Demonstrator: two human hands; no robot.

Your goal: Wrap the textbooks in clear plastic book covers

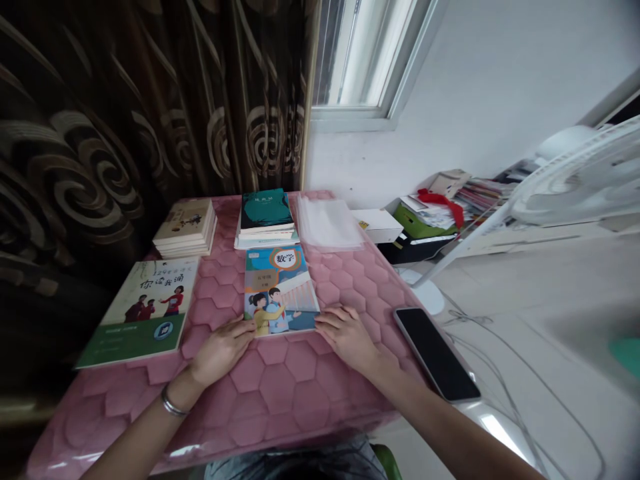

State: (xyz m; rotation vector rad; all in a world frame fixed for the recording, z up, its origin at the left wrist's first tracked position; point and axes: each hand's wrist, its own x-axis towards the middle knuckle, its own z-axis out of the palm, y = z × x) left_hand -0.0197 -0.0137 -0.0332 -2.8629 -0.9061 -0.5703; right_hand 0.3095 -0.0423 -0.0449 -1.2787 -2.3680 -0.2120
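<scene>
A blue mathematics textbook (265, 263) with two cartoon children on its cover lies face up in the middle of the table. My left hand (223, 348), with a silver bangle at the wrist, grips its lower left corner. At the lower right edge, the fingers of my right hand (347, 335) are closed on the same book; both thumbs are hard to make out. Just beyond its top edge stands a stack of books with a teal and black cover (267, 208). Clear plastic sleeves (327, 223) lie to the right of that stack.
The table (280, 393) has a pink hexagon-patterned cover. On the left are a green-and-cream book (150, 307) and a small book stack (187, 227). A smartphone (437, 353) lies near the right edge. Beyond stand a white box (377, 225) and a white fan (453, 257).
</scene>
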